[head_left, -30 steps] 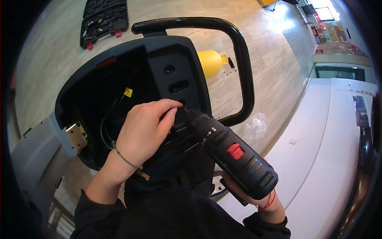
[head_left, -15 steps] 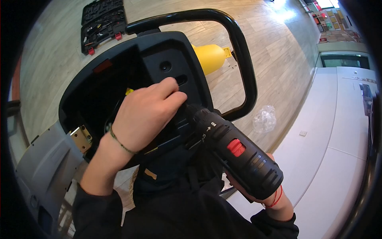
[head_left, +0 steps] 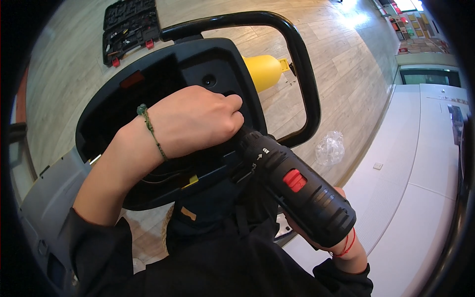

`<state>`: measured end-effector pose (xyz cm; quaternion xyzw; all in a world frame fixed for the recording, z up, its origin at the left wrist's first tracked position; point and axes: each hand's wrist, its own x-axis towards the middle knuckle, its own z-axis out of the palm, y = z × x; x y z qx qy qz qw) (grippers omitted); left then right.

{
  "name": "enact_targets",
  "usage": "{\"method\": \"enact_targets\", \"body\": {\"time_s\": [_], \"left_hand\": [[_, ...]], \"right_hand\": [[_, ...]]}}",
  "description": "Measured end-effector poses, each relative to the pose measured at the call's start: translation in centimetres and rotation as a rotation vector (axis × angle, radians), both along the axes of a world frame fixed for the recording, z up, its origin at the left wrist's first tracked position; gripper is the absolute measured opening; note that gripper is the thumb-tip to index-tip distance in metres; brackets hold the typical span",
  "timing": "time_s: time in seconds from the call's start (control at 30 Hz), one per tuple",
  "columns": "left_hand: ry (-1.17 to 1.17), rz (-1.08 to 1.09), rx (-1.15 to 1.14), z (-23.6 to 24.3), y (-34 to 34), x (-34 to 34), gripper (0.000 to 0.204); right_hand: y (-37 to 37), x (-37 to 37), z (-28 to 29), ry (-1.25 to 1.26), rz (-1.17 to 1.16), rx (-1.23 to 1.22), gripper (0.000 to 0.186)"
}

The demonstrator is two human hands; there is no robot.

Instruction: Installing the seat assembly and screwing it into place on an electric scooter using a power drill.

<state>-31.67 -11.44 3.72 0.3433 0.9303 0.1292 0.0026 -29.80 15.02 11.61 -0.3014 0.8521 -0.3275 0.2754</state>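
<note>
A black cordless drill (head_left: 302,188) with a red switch on top points up and to the left. My right hand (head_left: 304,235) is wrapped round it from below, mostly hidden by its body. Close to the drill's front end is my left hand (head_left: 203,116), its fingers curled together; whatever they hold, if anything, is hidden beneath the hand. Under my left hand lies a black, rounded plastic compartment (head_left: 111,101) with a round recess and a dark interior. A small yellow piece (head_left: 190,181) shows at its near side.
A thick black tubular bar (head_left: 299,54) curves round the compartment's far right. Beyond the compartment sits a yellow rounded part (head_left: 264,73). An open black tool case (head_left: 129,32) lies on the wooden floor. A clear plastic bag (head_left: 330,148) rests near the white cabinets (head_left: 396,163).
My left hand has shifted right and turned, its forearm swinging up and left, so the yellow piece at the near side shows more. The drill and right hand have barely moved.
</note>
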Motion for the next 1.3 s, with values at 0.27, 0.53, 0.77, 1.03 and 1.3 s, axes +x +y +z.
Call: {"method": "enact_targets", "body": {"time_s": [0.27, 0.53, 0.77, 1.03, 1.3], "left_hand": [[0.041, 0.102, 0.150, -1.9, -0.2, 0.9, 0.014], [-0.012, 0.212, 0.083, -1.3, 0.4, 1.2, 0.020], [-0.050, 0.258, 0.114, -1.2, 0.4, 2.1, 0.021], [-0.059, 0.314, 0.116, -1.3, 0.8, 2.2, 0.023], [-0.030, 0.276, 0.101, -1.3, 0.7, 1.9, 0.020]], "right_hand": [[-0.7, -0.9, 1.4, -0.106, 0.003, 0.131, 0.044], [-1.5, -1.3, 2.3, -0.083, 0.004, 0.218, 0.047], [-1.6, -0.8, 2.3, -0.128, 0.003, 0.212, 0.050], [-1.1, -0.7, 1.8, -0.227, -0.100, 0.160, 0.052], [-0.1, -1.1, 1.5, -0.270, -0.084, 0.211, 0.052]]}}
